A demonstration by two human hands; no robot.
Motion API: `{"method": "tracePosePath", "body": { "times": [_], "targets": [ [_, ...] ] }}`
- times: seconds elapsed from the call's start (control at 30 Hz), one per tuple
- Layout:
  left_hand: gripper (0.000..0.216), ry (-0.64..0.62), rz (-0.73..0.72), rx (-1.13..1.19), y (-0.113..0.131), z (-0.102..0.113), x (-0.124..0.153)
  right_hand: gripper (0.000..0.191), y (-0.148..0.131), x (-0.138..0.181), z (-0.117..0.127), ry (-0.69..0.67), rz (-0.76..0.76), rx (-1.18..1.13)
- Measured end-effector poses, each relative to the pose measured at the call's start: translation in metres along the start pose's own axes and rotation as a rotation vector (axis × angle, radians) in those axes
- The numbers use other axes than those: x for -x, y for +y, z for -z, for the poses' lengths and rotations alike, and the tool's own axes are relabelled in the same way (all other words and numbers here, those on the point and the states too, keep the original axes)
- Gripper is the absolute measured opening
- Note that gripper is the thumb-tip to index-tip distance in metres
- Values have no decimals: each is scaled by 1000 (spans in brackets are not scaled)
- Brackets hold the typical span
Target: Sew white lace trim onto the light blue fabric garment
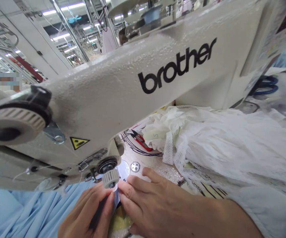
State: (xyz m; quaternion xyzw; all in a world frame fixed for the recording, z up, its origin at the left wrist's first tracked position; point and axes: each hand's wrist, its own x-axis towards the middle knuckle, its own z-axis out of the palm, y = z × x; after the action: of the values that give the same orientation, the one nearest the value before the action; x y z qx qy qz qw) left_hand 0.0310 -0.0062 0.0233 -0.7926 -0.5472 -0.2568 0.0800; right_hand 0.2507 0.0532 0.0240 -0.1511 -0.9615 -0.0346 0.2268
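Note:
A white sewing machine fills the upper part of the view. Below its head, my left hand has thumb and finger pinched on a narrow piece of light blue fabric close to the needle area. From the other side, my right hand presses its bunched fingertips onto the same piece. The two hands almost meet there. A ribbed white knob on the machine hides part of the fingertips and the needle. More light blue cloth lies in folds left of my left hand.
White lace-trimmed fabric is heaped to the right, beside the machine arm. Red-handled thread snips and loose dark thread lie on the machine bed behind my hands. A person is in the left background.

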Motion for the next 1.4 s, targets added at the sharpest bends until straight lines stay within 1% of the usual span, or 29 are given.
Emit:
{"method": "tracePosePath", "body": {
  "times": [0.1, 0.27, 0.4, 0.6, 0.7, 0.87, 1.07, 1.2, 1.3, 1.4],
  "targets": [
    [15, -20, -30, -12, -2, 1, -2, 37, 0, -1, -6, 18, 8, 8],
    [12, -42, -151, -36, -3, 4, -11, 35, 0, 1, -1, -14, 6, -13],
    [14, -25, -194, -40, 0, 3, -15, 36, 0, 1, 2, -22, -5, -25],
    [14, -12, -241, -53, 2, 4, -16, 37, 0, 1, -6, 22, 1, 0],
    [15, 31, -271, -49, 3, 3, -18, 37, 0, 0, -7, 5, -6, -12],
    [17, -4, -270, -69, 1, 4, -21, 41, -1, -2, -4, -34, -28, -44],
    [15, 13, -282, -38, 0, 5, -18, 41, 2, -5, -5, -30, -50, -101],
    [16, 15, -284, -21, 1, 6, -19, 35, 2, -5, -6, -23, -52, -105],
    [16, 15, -287, -22, 2, 6, -20, 31, -2, -4, 0, -27, -60, -98],
    [16, 33, -288, -10, 3, 5, -20, 32, -6, -2, 6, -28, -113, -66]
  ]
}}
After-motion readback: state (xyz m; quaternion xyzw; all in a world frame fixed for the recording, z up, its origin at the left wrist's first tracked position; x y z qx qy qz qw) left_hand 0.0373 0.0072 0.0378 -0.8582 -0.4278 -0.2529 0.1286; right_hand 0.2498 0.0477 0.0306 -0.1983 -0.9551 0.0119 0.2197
